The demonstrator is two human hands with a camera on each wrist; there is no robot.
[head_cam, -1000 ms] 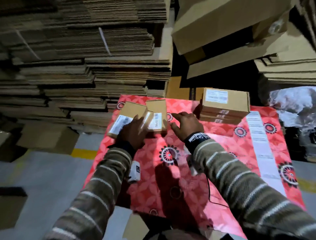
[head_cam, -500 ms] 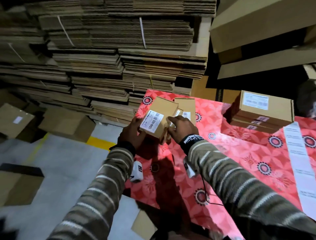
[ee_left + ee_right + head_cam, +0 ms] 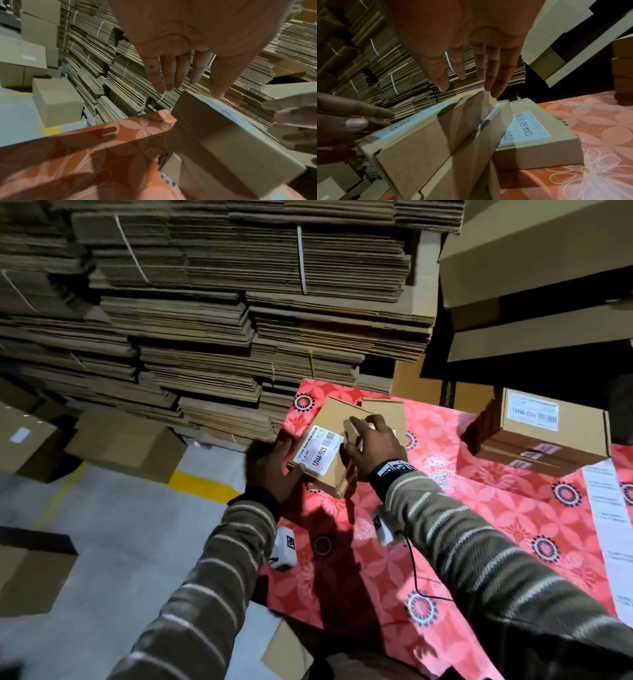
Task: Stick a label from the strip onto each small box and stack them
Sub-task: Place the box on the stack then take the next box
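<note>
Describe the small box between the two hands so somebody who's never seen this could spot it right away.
On the red floral tablecloth, look at the far left corner beside the flattened cardboard stacks. The small brown cardboard box there sits tilted between both hands, unlike the box lying flat behind it, with its white barcode label facing up.

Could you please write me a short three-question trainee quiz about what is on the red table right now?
1. True or false: the tilted box between the left hand and right hand already carries a white label.
2. Multiple choice: the stack of labelled boxes sits at the table's A) far right, B) near left, C) centre.
3. Fill in: the long white label strip lies flat on the red patterned ____.

Key: 1 true; 2 A; 3 tablecloth.
</note>
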